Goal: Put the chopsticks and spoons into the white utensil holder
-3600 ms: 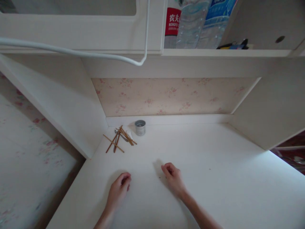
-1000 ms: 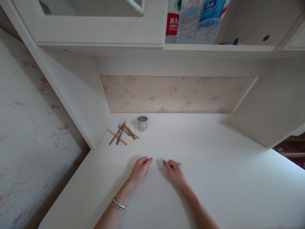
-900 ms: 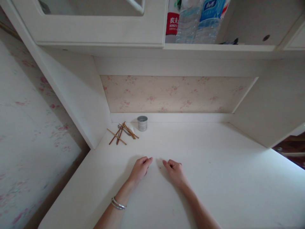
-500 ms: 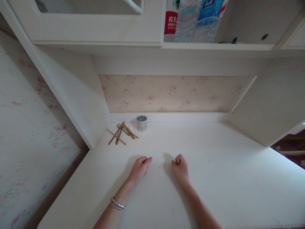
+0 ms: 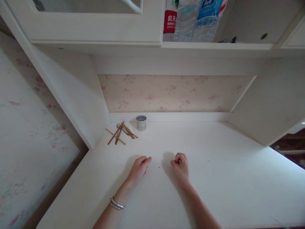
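My left hand (image 5: 139, 168) rests on the white tabletop (image 5: 154, 200) as a closed fist, thumb along the top, with nothing seen in it. To its right, my right hand (image 5: 181, 170) is also closed. Its fingers curl loosely, leaving a small gap beside the thumb, and no object shows there. Beyond the left hand lie several brown wooden chopsticks (image 5: 116, 137) in a crossed heap, partly over a metal piece that looks like a spoon. Just right of them a grey perforated metal cup (image 5: 141, 124) stands upright. Neither hand touches these things.
A white side panel (image 5: 71, 95) bounds the table at the left, another (image 5: 269, 105) at the right. Overhead is a white cabinet (image 5: 100, 30), its open shelf holding plastic bottles (image 5: 187, 24) and a blue package (image 5: 208, 11). A dark speck (image 5: 159, 167) lies between the hands.
The fingers of my right hand have loosened and lifted a little, opening a small gap by the thumb. My left hand and the objects keep their places.
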Tool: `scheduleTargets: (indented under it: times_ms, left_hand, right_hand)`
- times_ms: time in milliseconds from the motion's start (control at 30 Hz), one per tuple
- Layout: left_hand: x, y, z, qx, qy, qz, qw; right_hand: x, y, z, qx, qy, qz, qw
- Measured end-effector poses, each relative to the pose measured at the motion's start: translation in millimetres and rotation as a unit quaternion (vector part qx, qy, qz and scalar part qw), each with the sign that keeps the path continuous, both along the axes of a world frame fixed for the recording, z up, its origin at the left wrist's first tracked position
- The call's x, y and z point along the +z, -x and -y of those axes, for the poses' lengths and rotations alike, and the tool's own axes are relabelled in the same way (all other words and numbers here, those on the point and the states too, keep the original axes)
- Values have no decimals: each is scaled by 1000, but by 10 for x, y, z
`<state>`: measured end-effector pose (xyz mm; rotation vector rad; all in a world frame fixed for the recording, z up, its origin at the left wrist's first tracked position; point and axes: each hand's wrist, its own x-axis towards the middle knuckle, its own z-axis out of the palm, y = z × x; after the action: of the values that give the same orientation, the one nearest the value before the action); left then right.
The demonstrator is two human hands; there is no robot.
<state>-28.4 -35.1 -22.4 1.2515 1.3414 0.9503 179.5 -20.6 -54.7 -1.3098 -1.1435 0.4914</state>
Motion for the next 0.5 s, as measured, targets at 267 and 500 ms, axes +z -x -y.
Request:
scheduleTargets:
  times_ms: [267,500]
  left_hand:
    - [12,7,-6,2,0,-7,1000]
    - [49,-3,10,3,-2,-13,1000]
  right_hand:
    - [12,-7,20,3,-4,-68,998]
    - [18,-33,23,-13,30,-33,999]
